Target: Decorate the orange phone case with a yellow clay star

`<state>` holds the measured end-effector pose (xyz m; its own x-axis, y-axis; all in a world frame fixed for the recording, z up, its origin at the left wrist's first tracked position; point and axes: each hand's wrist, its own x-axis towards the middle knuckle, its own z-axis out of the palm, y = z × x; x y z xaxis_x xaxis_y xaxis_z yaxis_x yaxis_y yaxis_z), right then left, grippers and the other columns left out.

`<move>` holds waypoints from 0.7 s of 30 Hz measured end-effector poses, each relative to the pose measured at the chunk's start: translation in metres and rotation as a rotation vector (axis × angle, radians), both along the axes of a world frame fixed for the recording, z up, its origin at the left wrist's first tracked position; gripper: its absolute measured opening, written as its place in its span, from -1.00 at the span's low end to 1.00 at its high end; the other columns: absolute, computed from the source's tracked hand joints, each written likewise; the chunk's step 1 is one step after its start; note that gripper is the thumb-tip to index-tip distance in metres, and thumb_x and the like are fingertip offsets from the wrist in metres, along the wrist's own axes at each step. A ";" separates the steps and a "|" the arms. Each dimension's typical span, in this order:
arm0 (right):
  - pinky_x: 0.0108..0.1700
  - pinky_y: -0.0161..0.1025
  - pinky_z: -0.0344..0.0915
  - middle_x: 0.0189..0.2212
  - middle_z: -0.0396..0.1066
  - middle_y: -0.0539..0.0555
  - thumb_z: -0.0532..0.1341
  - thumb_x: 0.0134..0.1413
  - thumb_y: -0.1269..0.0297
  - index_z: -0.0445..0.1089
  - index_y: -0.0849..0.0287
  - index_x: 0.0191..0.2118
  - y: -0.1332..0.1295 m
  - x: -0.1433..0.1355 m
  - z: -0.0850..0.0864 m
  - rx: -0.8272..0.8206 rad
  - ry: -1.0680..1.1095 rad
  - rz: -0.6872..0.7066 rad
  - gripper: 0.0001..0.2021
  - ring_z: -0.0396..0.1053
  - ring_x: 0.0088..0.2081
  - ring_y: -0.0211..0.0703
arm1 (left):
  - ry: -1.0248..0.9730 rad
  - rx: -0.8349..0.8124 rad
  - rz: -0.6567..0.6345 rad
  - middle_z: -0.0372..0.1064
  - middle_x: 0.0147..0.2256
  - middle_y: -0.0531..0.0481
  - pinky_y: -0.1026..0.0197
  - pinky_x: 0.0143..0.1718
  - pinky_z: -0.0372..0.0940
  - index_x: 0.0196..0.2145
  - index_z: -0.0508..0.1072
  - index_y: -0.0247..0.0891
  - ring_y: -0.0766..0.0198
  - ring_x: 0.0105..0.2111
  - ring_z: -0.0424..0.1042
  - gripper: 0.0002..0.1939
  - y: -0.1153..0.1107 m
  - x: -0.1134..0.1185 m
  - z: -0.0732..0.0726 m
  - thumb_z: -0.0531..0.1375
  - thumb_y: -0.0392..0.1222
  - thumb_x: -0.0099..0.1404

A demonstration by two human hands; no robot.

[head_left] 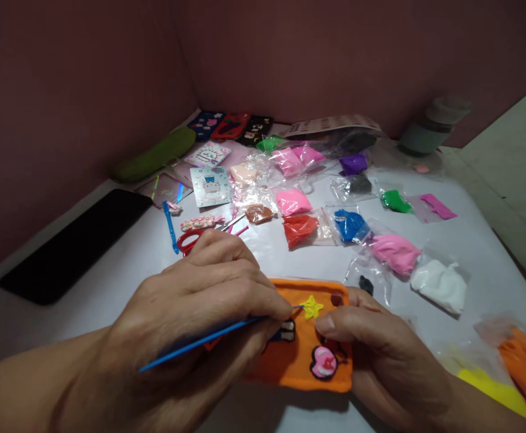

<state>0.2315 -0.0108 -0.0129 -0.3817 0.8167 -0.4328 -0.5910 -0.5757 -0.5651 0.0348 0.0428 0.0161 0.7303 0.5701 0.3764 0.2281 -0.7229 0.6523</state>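
My left hand [208, 307] pinches a thin blue modelling tool [208, 340]. Its fine tip touches a yellow clay star [312, 307] near the upper right of an orange clay-covered panel [308, 377]. My right hand [380, 337] grips the panel by its right edge, thumb on the front and fingers behind. Below the star sits a pink clay heart-like shape [324, 362] with a dark outline. A dark blue and white clay piece [287, 331] shows partly past my left fingers, which hide much of the panel's left side.
Bagged clay lies beyond my hands: red [299, 231], blue [351, 225], pink [396, 254] and white [439, 282]. Red-handled scissors [187, 242] and another blue tool [171, 227] lie left. A black slab [77, 243], a green pouch [154, 157] and a jar [431, 129] stand farther out.
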 end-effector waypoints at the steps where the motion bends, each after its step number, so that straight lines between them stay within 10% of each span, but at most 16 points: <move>1: -0.39 -0.27 0.30 -0.62 0.41 -0.01 0.29 -0.19 0.44 0.60 0.19 -0.33 -0.001 0.000 -0.001 -0.006 -0.003 -0.006 -0.79 0.29 -0.58 -0.25 | 0.006 0.006 0.019 0.44 -0.37 0.07 0.12 -0.17 0.24 -0.23 0.50 -0.22 0.28 -0.37 0.38 -0.86 -0.001 -0.001 -0.001 0.18 -0.39 0.32; 21: -0.37 -0.30 0.28 -0.61 0.39 -0.01 0.29 -0.19 0.43 0.59 0.19 -0.35 0.000 0.001 -0.001 -0.015 -0.008 -0.004 -0.81 0.26 -0.56 -0.27 | 0.016 0.040 0.090 0.44 -0.40 0.12 0.12 -0.16 0.25 -0.29 0.50 -0.15 0.28 -0.39 0.37 -0.91 -0.004 0.000 -0.002 0.18 -0.25 0.37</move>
